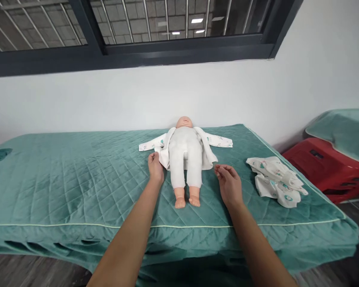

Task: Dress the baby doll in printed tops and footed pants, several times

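A baby doll (186, 149) with a white cloth body lies on its back, feet towards me. Its arms are in the sleeves of a white baby shirt (209, 153) with small green prints, whose front is spread open to both sides. My left hand (156, 168) is closed, pinching the shirt's left front edge. At the lower corner of the right front panel, my right hand (229, 184) is closed too, thumb and fingers pinched together on the cloth edge. The doll's bare feet and white legs lie between my hands.
Crumpled white printed baby clothes (277, 181) lie on the right of the bed (77, 179), which has a green quilted cover. A red plastic object (326, 165) stands beyond its right edge. Behind are a white wall (122, 101) and a barred window (179, 50).
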Demonstrator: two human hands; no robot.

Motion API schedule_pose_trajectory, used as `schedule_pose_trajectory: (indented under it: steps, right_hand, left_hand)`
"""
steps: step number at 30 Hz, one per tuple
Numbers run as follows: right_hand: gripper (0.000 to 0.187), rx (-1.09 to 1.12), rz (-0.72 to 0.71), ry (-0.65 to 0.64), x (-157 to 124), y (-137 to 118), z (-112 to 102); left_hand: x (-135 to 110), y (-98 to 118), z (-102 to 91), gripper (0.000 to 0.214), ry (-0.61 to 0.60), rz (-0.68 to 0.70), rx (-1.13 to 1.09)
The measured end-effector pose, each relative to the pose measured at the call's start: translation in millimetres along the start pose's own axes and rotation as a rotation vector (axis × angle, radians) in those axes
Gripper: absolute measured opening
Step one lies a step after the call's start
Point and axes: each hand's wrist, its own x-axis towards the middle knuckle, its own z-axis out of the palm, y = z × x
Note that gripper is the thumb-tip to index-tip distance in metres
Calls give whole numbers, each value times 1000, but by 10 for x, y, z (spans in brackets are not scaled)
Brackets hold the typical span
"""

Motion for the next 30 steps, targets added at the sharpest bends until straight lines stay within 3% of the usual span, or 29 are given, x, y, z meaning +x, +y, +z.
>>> schedule_pose_trajectory:
  steps: [2, 5, 7, 9, 11, 13, 14, 16, 22, 26, 28, 30]
  right_hand:
    - [16, -179, -94, 28, -191, -28, -166]
    - [10, -682, -424, 43, -319, -168, -479]
    - [14, -957, -632, 39, -251, -343, -719]
    - [21, -1164, -727, 96, -81, -561, -967]
    - [30, -1328, -698, 221, 120, -781, -1201]
    - [32, -1381, -550, 446, 272, -956, -1391]
    - [32, -1397, -425, 491, 314, -1017, -1460]
    - [33, -1467, -211, 454, 327, -1082, -1534]
    - [33, -1716, -126, 231, 203, -1137, -1353]
    - [25, -1701, -159, -45, 192, -1297, -1057]
    - [25, -1620, -219, -167, 129, -1406, -841]
    - [26, -1436, -274, -309, 8, -1532, -576]
  left_hand:
    - [-39, 14, -10, 30, 13, 27, 68]
    - [-111, 56, -40, 49, 59, 153, 238]
    - [-154, 90, -57, 60, 88, 286, 385]
    - [-189, 121, -62, 64, 101, 386, 499]
    - [-216, 147, -58, 62, 94, 420, 548]
    - [-237, 170, -52, 56, 73, 424, 576]
    - [-247, 181, -51, 53, 61, 419, 581]
    - [-270, 207, -60, 47, 41, 404, 578]
    - [-415, 337, -175, 40, -50, 412, 662]
    - [-576, 533, -190, 40, -101, 459, 642]
    - [-669, 712, -136, 39, -216, 446, 575]
    - [-772, 965, -59, 37, -427, 404, 477]
